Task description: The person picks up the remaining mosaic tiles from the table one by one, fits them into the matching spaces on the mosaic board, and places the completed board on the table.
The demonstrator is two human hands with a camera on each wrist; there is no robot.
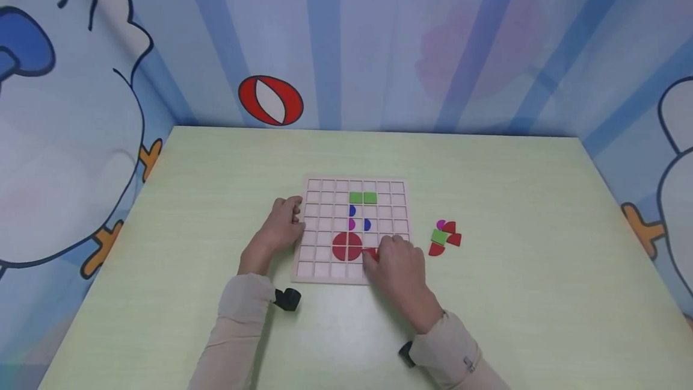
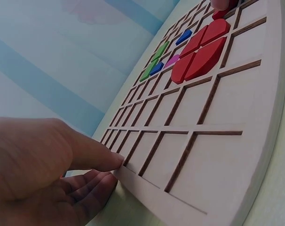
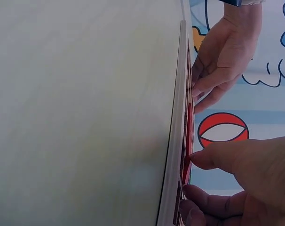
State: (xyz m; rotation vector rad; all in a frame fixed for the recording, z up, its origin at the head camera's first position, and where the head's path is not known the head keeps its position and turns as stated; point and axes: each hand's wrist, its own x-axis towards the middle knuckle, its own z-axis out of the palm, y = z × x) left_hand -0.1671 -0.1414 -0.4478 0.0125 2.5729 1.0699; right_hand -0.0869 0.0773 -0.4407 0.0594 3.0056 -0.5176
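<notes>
A pale wooden grid board (image 1: pixel 323 271) lies on the table. My left hand (image 1: pixel 281 224) holds its left edge; in the left wrist view a fingertip rests on the rim and other fingers curl beside it. Over the lower right of the board, my right hand (image 1: pixel 402 266) pinches a red piece (image 1: pixel 371 251) between thumb and fingers, right beside a circle of red quarter pieces (image 1: pixel 340 239). The fingers partly cover the piece's outline. Higher on the grid sit two green squares (image 1: pixel 370 198), two blue half-rounds (image 1: pixel 367 224) and a pink half-round (image 1: pixel 352 224).
Right of the board, a small loose group lies on the table (image 1: pixel 520 269): a green square (image 1: pixel 439 236), a pink piece (image 1: pixel 441 224) and several red pieces (image 1: pixel 436 250). Behind the table's far edge stands a wall (image 1: pixel 363 47) with cartoon pictures.
</notes>
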